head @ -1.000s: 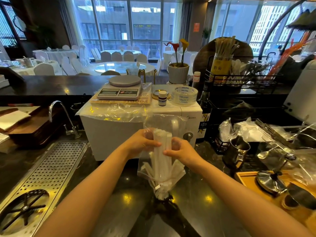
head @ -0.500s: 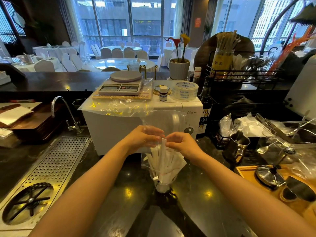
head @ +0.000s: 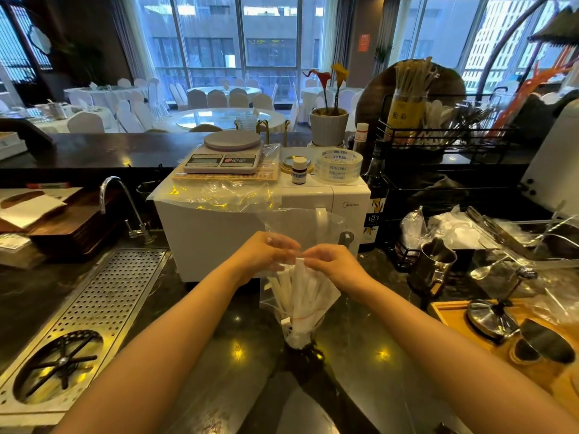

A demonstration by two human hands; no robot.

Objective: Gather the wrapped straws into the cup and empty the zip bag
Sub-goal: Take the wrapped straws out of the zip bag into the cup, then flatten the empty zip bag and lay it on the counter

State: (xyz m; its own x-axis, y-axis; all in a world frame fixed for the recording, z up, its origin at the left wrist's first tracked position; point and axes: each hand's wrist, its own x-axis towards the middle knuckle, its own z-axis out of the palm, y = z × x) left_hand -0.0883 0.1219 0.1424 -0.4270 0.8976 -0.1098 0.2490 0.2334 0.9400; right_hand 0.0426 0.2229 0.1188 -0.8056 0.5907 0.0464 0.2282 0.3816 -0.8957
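Left hand (head: 266, 255) and right hand (head: 332, 261) pinching zip bag (head: 300, 296) over cup (head: 300, 335), microwave (head: 219, 233) just behind, metal pitcher (head: 435, 264) right

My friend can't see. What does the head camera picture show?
Two hands, left and right, pinch an upturned clear zip bag over white wrapped straws standing in a cup on a dark counter.

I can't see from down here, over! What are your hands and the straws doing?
Left hand and right hand both pinching the zip bag. Wrapped straws fanned out, lower ends in the cup, bag around them. Nothing in the way.
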